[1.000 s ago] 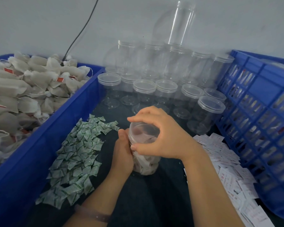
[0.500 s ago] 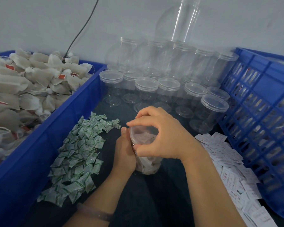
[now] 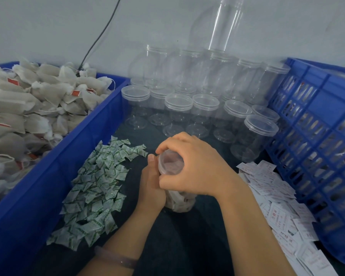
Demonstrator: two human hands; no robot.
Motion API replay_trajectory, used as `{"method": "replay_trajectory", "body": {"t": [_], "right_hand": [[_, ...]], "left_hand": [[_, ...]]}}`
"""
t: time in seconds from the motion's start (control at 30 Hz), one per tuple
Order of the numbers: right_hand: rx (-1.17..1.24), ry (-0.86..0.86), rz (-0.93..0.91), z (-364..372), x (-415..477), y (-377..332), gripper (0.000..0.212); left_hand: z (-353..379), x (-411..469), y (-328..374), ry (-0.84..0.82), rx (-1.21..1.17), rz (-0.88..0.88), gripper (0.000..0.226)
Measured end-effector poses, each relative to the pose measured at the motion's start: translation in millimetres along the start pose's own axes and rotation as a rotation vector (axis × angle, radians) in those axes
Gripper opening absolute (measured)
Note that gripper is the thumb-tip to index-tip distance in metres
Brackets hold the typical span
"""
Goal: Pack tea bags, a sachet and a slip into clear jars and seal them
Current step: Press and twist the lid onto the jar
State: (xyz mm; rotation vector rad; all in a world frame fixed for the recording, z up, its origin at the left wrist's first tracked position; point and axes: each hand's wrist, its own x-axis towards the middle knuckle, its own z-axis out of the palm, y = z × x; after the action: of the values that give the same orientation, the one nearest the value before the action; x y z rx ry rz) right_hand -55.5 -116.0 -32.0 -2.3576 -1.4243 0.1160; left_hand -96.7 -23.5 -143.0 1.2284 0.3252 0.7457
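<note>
The filled jar (image 3: 179, 202) stands on the dark table (image 3: 187, 246) between the green sachets (image 3: 96, 186) and the white slips (image 3: 277, 196). The left hand (image 3: 151, 188) wraps its side, and the right hand (image 3: 197, 166) curls over the lid (image 3: 170, 162), gripping its rim. Behind them crowd empty jars (image 3: 187, 104); tea bags (image 3: 28, 108) heap in the blue crate (image 3: 58, 176) at the left

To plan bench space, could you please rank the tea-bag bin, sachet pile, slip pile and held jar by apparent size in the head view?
1. tea-bag bin
2. sachet pile and slip pile, too alike to rank
3. held jar
</note>
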Motion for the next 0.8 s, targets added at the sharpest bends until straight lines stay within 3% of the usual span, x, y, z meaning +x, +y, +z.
{"method": "replay_trajectory", "body": {"t": [0.4, 0.53, 0.63, 0.8], "right_hand": [[0.016, 0.112, 0.071, 8, -2, -1, 0.048], [0.127, 0.036, -0.012, 0, -2, 3, 0.043], [0.226, 0.023, -0.091, -4, -6, 7, 0.043], [0.241, 0.024, -0.116, -5, -6, 8, 0.045]], "left_hand": [[2, -2, 0, 0.023, 0.068, 0.069, 0.06], [-4, 2, 3, -0.033, 0.063, 0.114, 0.057], [-5, 5, 2, -0.062, 0.043, 0.108, 0.07], [-5, 5, -1, -0.095, 0.034, 0.104, 0.071]]}}
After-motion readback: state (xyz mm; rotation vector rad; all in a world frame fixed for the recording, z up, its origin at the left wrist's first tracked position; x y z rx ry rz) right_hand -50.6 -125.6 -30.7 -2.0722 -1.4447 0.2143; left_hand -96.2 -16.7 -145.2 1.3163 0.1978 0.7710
